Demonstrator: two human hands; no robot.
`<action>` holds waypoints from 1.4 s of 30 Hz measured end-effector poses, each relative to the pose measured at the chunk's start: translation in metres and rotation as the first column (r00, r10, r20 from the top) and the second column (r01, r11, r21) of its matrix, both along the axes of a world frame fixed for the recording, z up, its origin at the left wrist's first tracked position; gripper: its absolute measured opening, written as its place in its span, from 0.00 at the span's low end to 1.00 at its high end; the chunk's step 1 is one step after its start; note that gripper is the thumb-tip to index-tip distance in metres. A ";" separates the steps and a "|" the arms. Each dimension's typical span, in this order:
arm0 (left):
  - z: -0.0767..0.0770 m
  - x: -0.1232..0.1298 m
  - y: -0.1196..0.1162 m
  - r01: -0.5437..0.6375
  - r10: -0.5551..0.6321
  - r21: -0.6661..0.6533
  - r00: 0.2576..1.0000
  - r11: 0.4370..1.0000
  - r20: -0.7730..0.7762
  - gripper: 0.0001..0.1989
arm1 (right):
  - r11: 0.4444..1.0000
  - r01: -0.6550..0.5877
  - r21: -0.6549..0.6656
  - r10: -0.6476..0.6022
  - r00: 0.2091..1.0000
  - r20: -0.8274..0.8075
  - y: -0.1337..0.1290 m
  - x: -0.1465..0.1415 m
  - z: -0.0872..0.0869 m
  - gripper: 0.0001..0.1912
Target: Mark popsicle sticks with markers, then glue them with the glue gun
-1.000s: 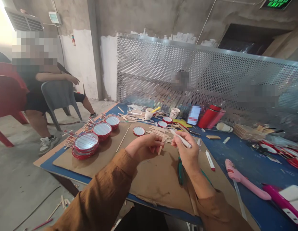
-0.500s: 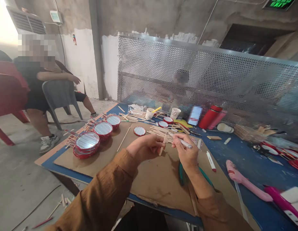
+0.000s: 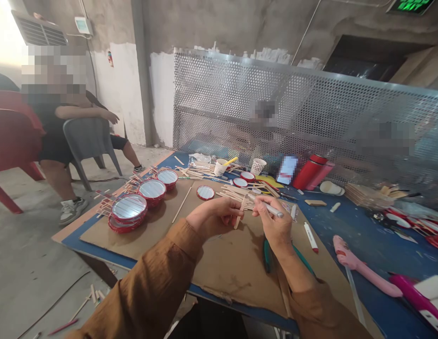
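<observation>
Left hand (image 3: 215,216) pinches a thin wooden craft stick (image 3: 240,212), right hand (image 3: 273,223) grips a white marker pen (image 3: 268,208) just beside it, hands close but apart, above a brown cardboard sheet (image 3: 236,268) on the blue counter (image 3: 360,245). A slipped grip could streak ink or flick the stick toward the red-rimmed round shiny discs (image 3: 129,208) further along.
</observation>
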State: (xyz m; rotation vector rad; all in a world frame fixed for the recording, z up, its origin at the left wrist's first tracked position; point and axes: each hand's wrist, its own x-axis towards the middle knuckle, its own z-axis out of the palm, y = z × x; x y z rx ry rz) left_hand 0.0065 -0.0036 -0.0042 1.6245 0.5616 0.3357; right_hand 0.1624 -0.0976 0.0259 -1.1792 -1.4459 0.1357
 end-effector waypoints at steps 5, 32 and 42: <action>0.002 -0.001 0.001 0.016 -0.016 0.000 1.000 1.000 -0.004 0.09 | 1.000 -0.009 -0.012 0.009 1.000 0.011 0.000 0.000 0.000 0.18; 0.003 0.000 -0.004 -0.039 0.040 -0.035 0.999 0.999 0.019 0.09 | 1.000 -0.021 -0.002 0.021 0.999 0.027 -0.001 -0.001 0.001 0.15; 0.003 -0.001 -0.001 -0.007 0.007 -0.007 1.000 1.000 -0.014 0.09 | 0.999 -0.029 0.013 0.028 0.998 0.053 -0.002 -0.001 0.000 0.15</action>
